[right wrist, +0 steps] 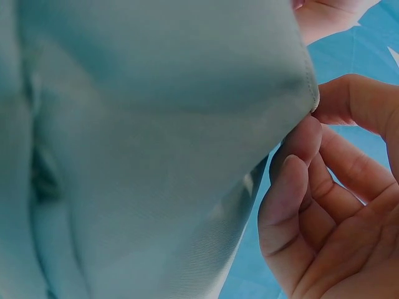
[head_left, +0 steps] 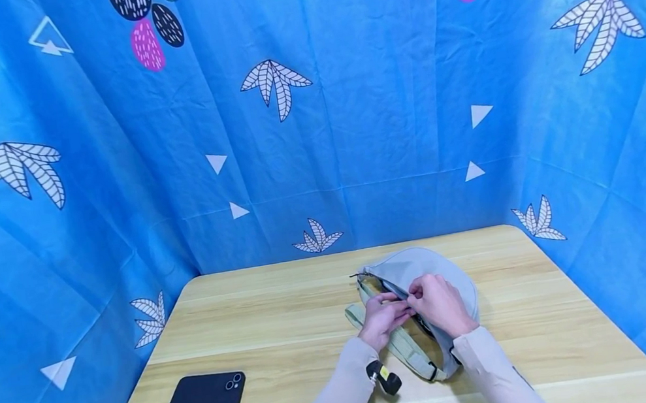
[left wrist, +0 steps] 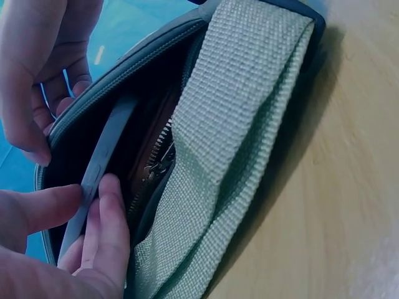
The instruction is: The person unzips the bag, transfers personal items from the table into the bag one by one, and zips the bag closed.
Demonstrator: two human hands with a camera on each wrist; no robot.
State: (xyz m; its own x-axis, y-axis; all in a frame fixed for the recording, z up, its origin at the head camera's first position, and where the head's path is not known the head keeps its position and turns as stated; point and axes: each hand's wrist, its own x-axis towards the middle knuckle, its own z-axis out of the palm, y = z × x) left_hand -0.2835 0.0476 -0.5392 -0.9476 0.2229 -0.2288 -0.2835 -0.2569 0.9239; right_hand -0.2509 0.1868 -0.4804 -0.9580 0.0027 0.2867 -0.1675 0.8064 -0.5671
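A grey waist bag [head_left: 424, 263] lies on the table with its zipped mouth spread, and its pale green strap [left wrist: 218, 106] runs along the near side. My left hand [head_left: 381, 320] reaches into the mouth. Between thumb and fingers it pinches a slim, flat, phone-like device [left wrist: 103, 149], grey along its edge with button-like marks; the rest of it is hidden in the dark pocket. At the far rim of the opening my right hand [head_left: 441, 304] pinches the fabric edge between thumb and fingertips. An inner zipper [left wrist: 153, 165] shows beside the device.
A black phone [head_left: 206, 395] lies flat at the table's front left. The wooden table [head_left: 275, 311] is enclosed at the back and sides by blue patterned curtains [head_left: 374, 124]. A small black device [head_left: 384, 377] is strapped at the left wrist.
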